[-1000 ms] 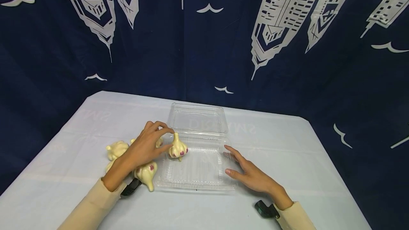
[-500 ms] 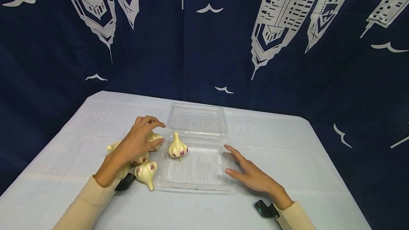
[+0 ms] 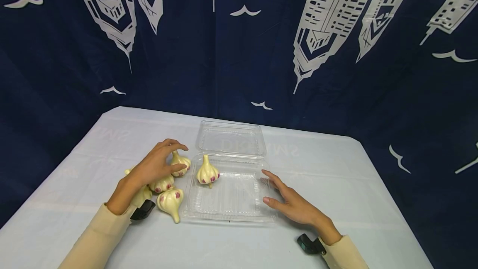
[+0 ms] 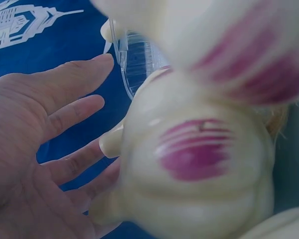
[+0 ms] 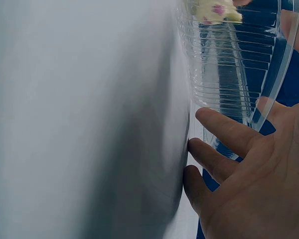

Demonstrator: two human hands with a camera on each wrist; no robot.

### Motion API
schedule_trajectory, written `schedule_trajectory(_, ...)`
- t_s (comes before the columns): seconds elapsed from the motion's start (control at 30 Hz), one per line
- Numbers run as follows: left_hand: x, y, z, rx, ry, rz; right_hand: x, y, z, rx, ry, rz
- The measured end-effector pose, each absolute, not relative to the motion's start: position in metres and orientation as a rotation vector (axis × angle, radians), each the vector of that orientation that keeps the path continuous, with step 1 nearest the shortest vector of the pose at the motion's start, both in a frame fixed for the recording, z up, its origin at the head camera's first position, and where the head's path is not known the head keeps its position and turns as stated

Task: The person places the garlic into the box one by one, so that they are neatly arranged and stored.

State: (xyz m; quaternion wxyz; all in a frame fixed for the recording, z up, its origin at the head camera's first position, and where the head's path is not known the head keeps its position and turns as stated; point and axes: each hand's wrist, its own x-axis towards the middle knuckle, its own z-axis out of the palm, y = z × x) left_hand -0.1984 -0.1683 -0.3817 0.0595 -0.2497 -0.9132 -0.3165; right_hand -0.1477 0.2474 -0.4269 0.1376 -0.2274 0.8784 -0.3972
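My left hand (image 3: 158, 162) is over the group of garlic bulbs, its thumb and forefinger spread to either side of the far garlic bulb (image 3: 181, 163). In the left wrist view its fingers are extended beside a large garlic bulb (image 4: 199, 154) with purple streaks. One garlic bulb (image 3: 207, 172) stands stem up in the left part of the clear plastic container (image 3: 239, 202), whose lid (image 3: 231, 138) lies folded back. At the container's right side rests my right hand (image 3: 295, 203), fingers loosely extended around its edge. The right wrist view shows these fingertips close to the clear wall (image 5: 224, 94).
Another garlic bulb (image 3: 171, 202) lies at the container's left front with its stem toward me. More bulbs (image 3: 162, 184) are partly hidden under the left forearm. The white tabletop (image 3: 239, 244) ends at a dark blue curtain (image 3: 239, 65) behind.
My left hand has let go of the garlic bulb in the container and moved left to the bulb just outside it. The right hand and the container have stayed in place.
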Motion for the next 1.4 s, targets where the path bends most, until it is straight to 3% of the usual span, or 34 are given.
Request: schedule_trajectory(1.4,-0.1989,-0.1705,-0.3911,-0.731,-2.883,-0.879,-0.1465,0.2473,-0.4259,-0.645,2.530,-1.159)
